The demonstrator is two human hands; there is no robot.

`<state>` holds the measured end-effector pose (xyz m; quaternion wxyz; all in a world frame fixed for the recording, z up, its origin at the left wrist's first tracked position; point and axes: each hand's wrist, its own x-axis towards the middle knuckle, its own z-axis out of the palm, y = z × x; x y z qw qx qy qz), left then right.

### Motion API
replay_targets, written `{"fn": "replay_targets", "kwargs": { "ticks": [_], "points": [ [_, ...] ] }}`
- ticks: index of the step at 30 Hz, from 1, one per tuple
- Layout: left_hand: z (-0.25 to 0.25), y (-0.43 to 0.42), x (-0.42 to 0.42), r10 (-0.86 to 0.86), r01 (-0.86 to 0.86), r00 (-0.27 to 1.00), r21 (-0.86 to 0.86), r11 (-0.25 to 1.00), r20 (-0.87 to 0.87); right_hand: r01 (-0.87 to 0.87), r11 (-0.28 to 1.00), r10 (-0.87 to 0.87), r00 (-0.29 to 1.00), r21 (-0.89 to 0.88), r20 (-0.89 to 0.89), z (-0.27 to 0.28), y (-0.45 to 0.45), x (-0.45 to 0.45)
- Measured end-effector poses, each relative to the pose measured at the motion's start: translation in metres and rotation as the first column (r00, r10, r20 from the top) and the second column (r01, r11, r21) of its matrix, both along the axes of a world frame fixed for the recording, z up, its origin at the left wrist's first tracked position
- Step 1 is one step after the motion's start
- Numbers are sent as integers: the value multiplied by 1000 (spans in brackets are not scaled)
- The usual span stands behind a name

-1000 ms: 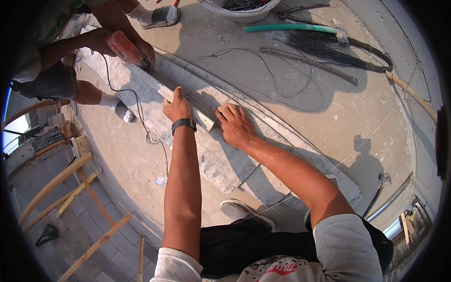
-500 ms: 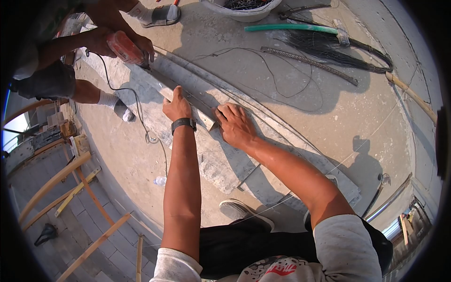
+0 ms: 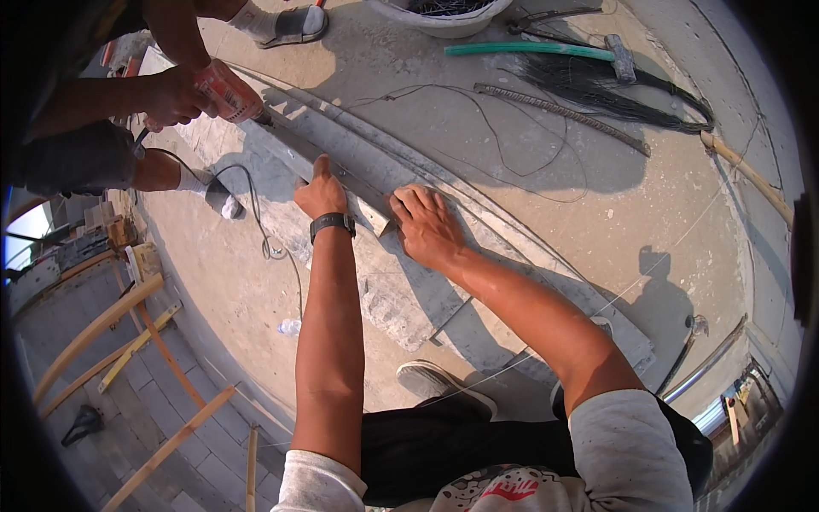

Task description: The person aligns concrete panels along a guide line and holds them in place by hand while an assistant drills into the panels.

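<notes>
A long grey metal profile [image 3: 296, 159] runs diagonally over flat grey boards [image 3: 409, 290]. My left hand [image 3: 322, 193] grips its near edge, thumb on top and fingers hidden beneath. Beside its lower right end, my right hand [image 3: 425, 224] presses down with bent fingers close together against the profile's side. At the upper left a co-worker's hand [image 3: 177, 96] holds a red power drill [image 3: 228, 91], its tip at the far part of the profile.
A white basin [image 3: 444, 19] of dark metal pieces stands at the top. Right of it lie a green-handled hammer [image 3: 546, 50], black wire [image 3: 589, 94] and a ribbed bar [image 3: 559, 117]. A cable [image 3: 256, 209] loops at left. Wooden bars [image 3: 179, 444] are lower left.
The co-worker's drill has shifted slightly right and tilted flatter, and the other hand has come away from the drill's front. My hands have stayed almost still on the profile.
</notes>
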<state>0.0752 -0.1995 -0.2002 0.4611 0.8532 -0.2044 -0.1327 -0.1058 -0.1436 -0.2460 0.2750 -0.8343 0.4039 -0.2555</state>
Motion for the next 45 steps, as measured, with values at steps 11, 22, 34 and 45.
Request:
{"fn": "replay_targets", "kwargs": {
  "ticks": [11,22,34,45],
  "points": [
    [-10,3,12,-63,61,996,32,998,58,21,997,-20,1000,-69,18,-6,0,3],
    [-22,-1,16,77,-79,996,-34,996,-34,20,999,-19,999,-33,27,-3,-1,2],
    [-27,0,19,35,-34,998,-36,999,43,0,1000,1,1000,-9,25,-4,-2,2],
    [-33,0,25,39,-37,997,-37,999,74,21,999,-19,998,-36,65,-1,-2,1]
  ]
}}
